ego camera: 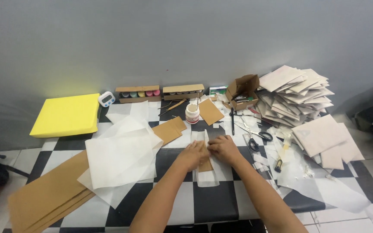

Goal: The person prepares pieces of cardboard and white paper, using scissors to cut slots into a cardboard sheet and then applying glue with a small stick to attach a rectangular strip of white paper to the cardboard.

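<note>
Your checkered tabletop [212,203] carries long brown card strips [44,196] at the left, with white tissue sheets [119,157] overlapping them. A yellow pad [67,114] lies at the far left, and a heap of pale envelopes [294,95] rises at the far right. Just beyond your hands stands a small white jar [192,113]; black scissors [253,142] lie just to the right. Your left hand [192,154] and right hand [224,148] press flat, side by side, on a small brown paper piece [205,166] lying on a white tissue strip [207,177] at the tabletop's centre, gripping nothing.
</note>
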